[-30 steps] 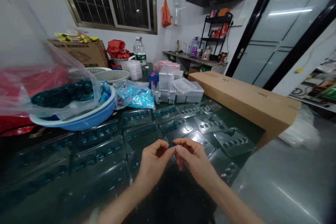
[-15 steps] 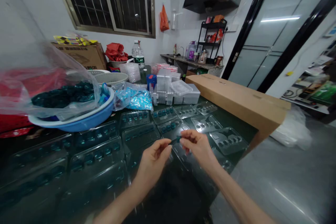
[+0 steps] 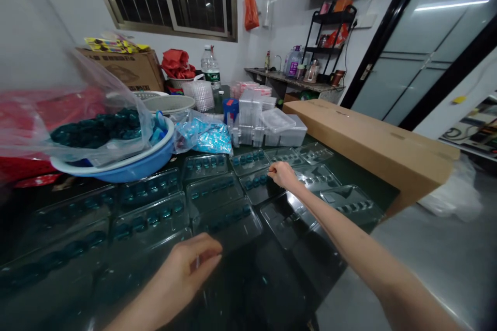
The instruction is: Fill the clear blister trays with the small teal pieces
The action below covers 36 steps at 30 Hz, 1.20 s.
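My right hand (image 3: 282,175) reaches over a clear plastic tray (image 3: 254,197), its fingers pinched down at the row of slots. Its fingertips are closed on a small dark teal piece, mostly hidden by them. Teal pieces (image 3: 253,182) sit in the slots just left of these fingers. Lower down, my left hand (image 3: 194,264) hovers above the trays nearest me, fingers curled and thumb close to the index tip; whatever they hold, if anything, cannot be made out. Several trays on the left carry rows of teal pieces (image 3: 149,221), while a tray on the right (image 3: 351,202) shows clear slots.
A blue basin (image 3: 116,171) with a plastic bag of dark teal pieces stands at left. Behind the trays are a shiny blue packet (image 3: 212,137), clear plastic boxes (image 3: 250,119) and a blue can (image 3: 230,111). A long cardboard box (image 3: 368,139) borders the right side.
My hands, together over the trays on a dark teal piece, have separated. The right went forward to a tray's slots; the left drew back toward me and left. The view has shifted slightly.
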### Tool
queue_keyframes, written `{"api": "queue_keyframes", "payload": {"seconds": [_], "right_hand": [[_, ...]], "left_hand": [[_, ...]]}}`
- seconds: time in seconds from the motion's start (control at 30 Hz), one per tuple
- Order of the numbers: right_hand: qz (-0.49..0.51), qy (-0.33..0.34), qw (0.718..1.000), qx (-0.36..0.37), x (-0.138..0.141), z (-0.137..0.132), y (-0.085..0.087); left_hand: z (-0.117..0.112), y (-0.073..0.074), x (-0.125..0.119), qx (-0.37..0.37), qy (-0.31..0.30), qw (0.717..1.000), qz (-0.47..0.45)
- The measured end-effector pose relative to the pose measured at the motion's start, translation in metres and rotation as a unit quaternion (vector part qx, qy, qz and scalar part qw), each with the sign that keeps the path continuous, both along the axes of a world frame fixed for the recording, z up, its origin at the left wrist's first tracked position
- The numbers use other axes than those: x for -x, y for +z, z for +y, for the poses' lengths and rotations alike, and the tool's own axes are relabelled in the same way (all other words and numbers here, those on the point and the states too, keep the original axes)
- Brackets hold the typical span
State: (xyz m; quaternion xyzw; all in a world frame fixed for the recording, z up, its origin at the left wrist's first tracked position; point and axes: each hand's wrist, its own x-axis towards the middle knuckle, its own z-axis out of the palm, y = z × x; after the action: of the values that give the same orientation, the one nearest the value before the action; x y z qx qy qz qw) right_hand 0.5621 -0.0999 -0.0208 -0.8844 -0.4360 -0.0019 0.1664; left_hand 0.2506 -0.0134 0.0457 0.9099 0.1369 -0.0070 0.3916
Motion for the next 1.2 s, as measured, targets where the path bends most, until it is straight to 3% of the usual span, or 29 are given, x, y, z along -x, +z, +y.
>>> {"api": "queue_keyframes", "payload": {"seconds": [0.17, 0.3, 0.43, 0.53, 0.6, 0.7, 0.77, 0.87, 1.03, 1.2], "right_hand": [[-0.02, -0.001, 0.998, 0.057, 0.007, 0.004, 0.0], [-0.024, 0.004, 0.997, 0.072, 0.015, 0.004, 0.005], [-0.038, -0.002, 0.999, 0.039, 0.027, -0.007, 0.021], [-0.054, -0.005, 0.998, -0.009, 0.053, -0.024, 0.034], [-0.04, 0.021, 0.998, -0.047, 0.079, -0.039, 0.041], [0.077, 0.116, 0.975, -0.171, 0.126, -0.061, 0.043], [0.173, 0.167, 0.941, -0.237, 0.155, -0.07, 0.041], [0.252, 0.218, 0.904, -0.267, 0.184, -0.076, 0.04], [0.281, 0.233, 0.878, -0.311, 0.195, -0.076, 0.043], [0.286, 0.182, 0.878, -0.336, 0.191, -0.081, 0.041]], "left_hand": [[-0.001, -0.008, 0.0, -0.003, -0.024, 1.0, 0.005], [-0.01, -0.018, 0.0, -0.046, -0.084, 0.995, 0.016], [-0.021, -0.024, -0.005, -0.128, -0.143, 0.981, 0.027], [-0.023, -0.025, -0.007, -0.148, -0.144, 0.978, 0.018], [-0.021, -0.023, -0.006, -0.106, -0.111, 0.988, 0.008], [-0.016, -0.018, -0.004, 0.042, -0.032, 0.999, 0.004], [-0.014, -0.014, -0.003, 0.163, 0.024, 0.986, 0.0], [-0.016, -0.01, -0.004, 0.301, 0.069, 0.951, -0.027], [-0.024, -0.01, -0.011, 0.417, 0.083, 0.903, -0.058], [-0.031, -0.01, -0.018, 0.45, 0.131, 0.88, -0.073]]}}
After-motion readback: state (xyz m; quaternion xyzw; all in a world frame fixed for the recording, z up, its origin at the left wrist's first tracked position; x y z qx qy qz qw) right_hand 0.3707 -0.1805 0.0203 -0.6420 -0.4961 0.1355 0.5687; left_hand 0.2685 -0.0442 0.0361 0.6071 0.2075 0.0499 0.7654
